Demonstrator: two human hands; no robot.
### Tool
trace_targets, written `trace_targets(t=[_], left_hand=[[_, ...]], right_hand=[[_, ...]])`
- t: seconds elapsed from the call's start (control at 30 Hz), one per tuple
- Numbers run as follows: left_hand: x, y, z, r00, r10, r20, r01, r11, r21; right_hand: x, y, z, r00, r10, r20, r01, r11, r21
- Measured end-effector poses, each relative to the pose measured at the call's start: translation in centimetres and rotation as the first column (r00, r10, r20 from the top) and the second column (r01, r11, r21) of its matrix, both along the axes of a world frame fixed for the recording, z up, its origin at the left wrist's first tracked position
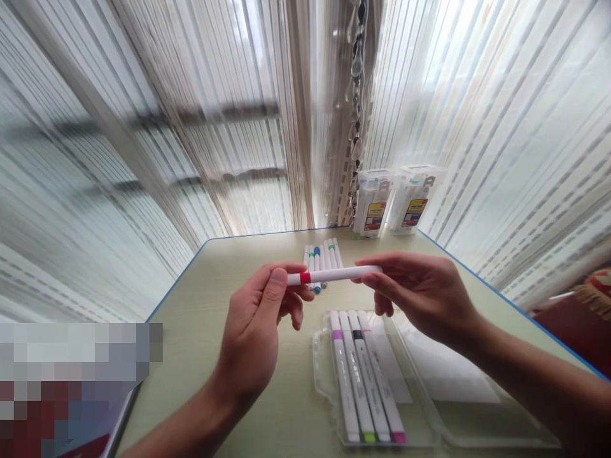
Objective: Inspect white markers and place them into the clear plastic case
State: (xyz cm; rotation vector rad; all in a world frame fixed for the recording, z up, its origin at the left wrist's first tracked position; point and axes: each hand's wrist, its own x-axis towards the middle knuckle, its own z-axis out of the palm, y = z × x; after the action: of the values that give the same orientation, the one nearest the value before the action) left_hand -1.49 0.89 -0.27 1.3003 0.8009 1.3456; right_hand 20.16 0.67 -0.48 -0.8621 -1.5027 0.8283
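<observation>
Held marker [341, 274]: bridges the gap between left hand [260, 312] and right hand [424, 286], closing the straight way across.
Loose markers [327, 256]: a low obstacle just beyond the hands; bare worktop [191, 299] offers passage left of them.
Open case [315, 369]: takes up the nearer side, four markers [344, 381] inside, its lid [477, 420] below the right forearm.
Upright boxes [372, 210]: block the far side beyond the right hand.
Overhead: free air above both hands, up to the curtains [214, 76].

On the table [200, 331], loose markers [317, 261] lie behind the case [420, 413].
</observation>
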Motion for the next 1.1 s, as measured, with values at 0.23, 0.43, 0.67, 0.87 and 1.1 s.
trace_targets(t=[0.23, 0.43, 0.67, 0.87, 1.1], left_hand=[[0.04, -0.1, 0.48, 0.988, 0.05, -0.145, -0.048, 0.999, 0.018], [0.26, -0.49, 0.71, 0.963, 0.047, -0.266, -0.044, 0.999, 0.017], [0.45, -0.8, 0.68, 0.934, 0.056, -0.353, -0.036, 0.997, 0.061], [0.36, -0.45, 0.56, 0.976, 0.034, -0.214, -0.025, 0.999, 0.042], [0.24, -0.18, -0.09, 1.0, 0.001, -0.017, -0.001, 1.0, -0.015]], right_hand=[[0.06, -0.07, 0.06, 1.0, -0.007, 0.019, 0.007, 1.0, -0.015], [0.06, -0.29, 0.01, 0.999, 0.01, 0.05, -0.007, 0.999, -0.045], [0.04, -0.3, -0.17, 0.994, 0.068, 0.082, -0.06, 0.993, -0.097], [0.27, 0.04, 0.16, 0.993, 0.095, -0.066, -0.105, 0.978, -0.181], [0.71, 0.43, -0.39, 0.967, 0.151, -0.207, -0.198, 0.953, -0.23]])
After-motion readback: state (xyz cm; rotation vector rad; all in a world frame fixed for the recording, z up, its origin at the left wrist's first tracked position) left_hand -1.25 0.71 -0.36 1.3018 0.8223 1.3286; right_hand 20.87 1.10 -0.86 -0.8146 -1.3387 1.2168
